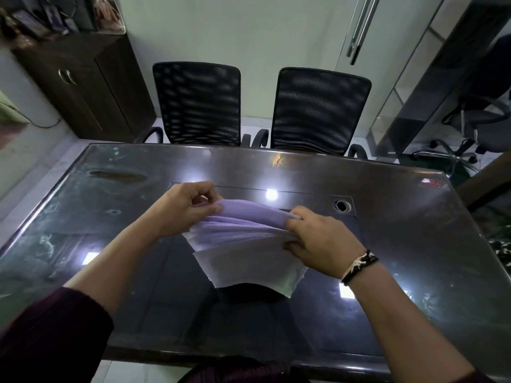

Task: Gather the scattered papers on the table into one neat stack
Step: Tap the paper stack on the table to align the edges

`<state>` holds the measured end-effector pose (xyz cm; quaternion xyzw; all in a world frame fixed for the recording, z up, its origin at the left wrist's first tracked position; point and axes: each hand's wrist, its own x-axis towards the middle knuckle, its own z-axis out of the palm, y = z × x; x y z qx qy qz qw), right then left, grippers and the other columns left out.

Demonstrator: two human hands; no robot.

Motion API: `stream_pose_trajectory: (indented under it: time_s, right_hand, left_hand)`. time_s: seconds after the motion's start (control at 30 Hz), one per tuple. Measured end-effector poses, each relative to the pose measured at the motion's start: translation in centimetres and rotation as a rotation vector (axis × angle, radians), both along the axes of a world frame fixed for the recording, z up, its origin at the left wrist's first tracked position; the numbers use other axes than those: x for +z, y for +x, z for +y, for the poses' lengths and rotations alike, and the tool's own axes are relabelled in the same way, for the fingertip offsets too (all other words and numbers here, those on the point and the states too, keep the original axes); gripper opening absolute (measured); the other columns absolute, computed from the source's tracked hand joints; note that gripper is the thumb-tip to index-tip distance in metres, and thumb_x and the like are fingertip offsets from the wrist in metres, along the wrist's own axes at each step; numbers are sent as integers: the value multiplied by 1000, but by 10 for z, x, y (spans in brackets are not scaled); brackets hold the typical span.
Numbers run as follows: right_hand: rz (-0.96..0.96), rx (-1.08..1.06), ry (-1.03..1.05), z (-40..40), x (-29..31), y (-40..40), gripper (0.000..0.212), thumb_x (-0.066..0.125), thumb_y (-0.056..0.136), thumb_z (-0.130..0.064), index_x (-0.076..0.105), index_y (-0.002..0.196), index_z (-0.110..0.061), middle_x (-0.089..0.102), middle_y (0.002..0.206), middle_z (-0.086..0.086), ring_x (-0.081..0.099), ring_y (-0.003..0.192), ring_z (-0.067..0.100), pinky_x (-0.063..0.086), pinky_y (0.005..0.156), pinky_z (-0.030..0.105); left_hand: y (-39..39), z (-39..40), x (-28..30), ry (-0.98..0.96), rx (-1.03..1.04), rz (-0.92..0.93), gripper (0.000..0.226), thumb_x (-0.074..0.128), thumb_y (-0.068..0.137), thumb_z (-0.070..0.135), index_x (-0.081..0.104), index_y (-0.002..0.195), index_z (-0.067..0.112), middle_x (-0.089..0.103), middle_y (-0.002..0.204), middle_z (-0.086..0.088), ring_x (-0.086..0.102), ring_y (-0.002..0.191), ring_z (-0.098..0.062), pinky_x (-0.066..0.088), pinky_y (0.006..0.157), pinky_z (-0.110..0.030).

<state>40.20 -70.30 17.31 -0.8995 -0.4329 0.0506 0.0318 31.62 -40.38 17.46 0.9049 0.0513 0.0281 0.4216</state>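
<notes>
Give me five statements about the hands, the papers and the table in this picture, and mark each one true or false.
1. Both hands grip the bundle of white paper sheets. True: the left hand holds its left end and the right hand its right end.
2. The sheets lie flat in a squared stack. False: they are held up, bowed at the top and fanned unevenly at the lower edges.
3. A braided black and white band sits on the right wrist. True.
4. Loose sheets lie scattered over the dark glossy glass-topped table. False: every sheet in view is in the held bundle.
5. Three chairs stand at the far side. False: two black mesh-backed office chairs stand there.
</notes>
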Motion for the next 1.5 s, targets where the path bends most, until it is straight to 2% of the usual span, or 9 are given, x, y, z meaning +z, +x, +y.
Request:
stream_pose_trajectory:
  time_s: [0.27,0.47,0.7,0.8,0.87,0.97,1.07,1.27,1.5]
  right_hand:
    - [198,46,149,-3,-7,12,27,63,89,-44,71,107,-25,59,118,-8,61,103,19,53,85,40]
    - [518,-121,609,-9,-27,13,3,79,85,-22,77,87,-24,73,93,-5,69,85,17,54,78,44]
    - [942,-336,1043,-26,-69,17,108,89,75,-10,21,158,-30,53,148,-6,62,127,14,52,103,35]
    - [1098,-414,954,-26,-98,22,76,88,73,-10,55,141,-15,69,131,5,65,123,27,53,104,46]
    - [1129,-474,895,-22,-112,20,46,87,75,-9,71,119,-14,76,117,7,69,115,30,53,103,52]
    - [1170,-525,930,-15,-120,16,37,84,80,-7,74,114,-16,76,116,8,68,115,32,53,102,51]
    - [1177,-537,974,-4,-117,13,50,91,71,-15,73,116,-27,74,120,7,68,116,29,54,100,50]
    - [1037,-501,1071,10,-90,8,39,78,82,6,78,96,-30,79,98,-9,73,96,14,60,84,32]
    - [782,-393,903,4,-86,23,50,86,77,-8,66,116,-31,70,108,-26,66,99,-4,50,83,16]
  left_hand:
    - [-4,15,-16,-5,69,-35,27,88,81,10,73,74,31,77,92,11,71,84,-1,50,76,-13]
    - [-8,11,-37,-587,125,-46,32,81,73,0,69,89,26,74,82,7,66,70,-5,53,66,-17]
    - [-22,0,-75,-756,191,59,45,73,75,-6,79,110,21,81,106,-5,75,93,-16,59,79,-27]
    - [-33,-11,-88,-1046,144,97,34,85,78,27,82,111,22,80,108,-5,74,94,-15,56,84,-31]
    - [-44,-10,-98,-1230,115,156,82,89,66,63,71,132,18,77,117,-2,72,102,-17,54,88,-32]
    - [-58,-13,-102,-947,90,189,114,99,48,63,57,144,18,71,134,4,65,125,-14,54,101,-29]
    - [-50,-37,-107,-495,299,173,71,104,57,31,70,119,33,78,113,8,72,113,-17,61,97,-39]
    - [-23,-60,-93,-745,574,-80,26,89,63,15,82,88,19,81,93,-8,78,94,-30,63,87,-50]
    - [-22,-44,-99,-516,466,-67,78,93,54,37,64,124,21,71,109,23,71,104,-10,60,90,-39]
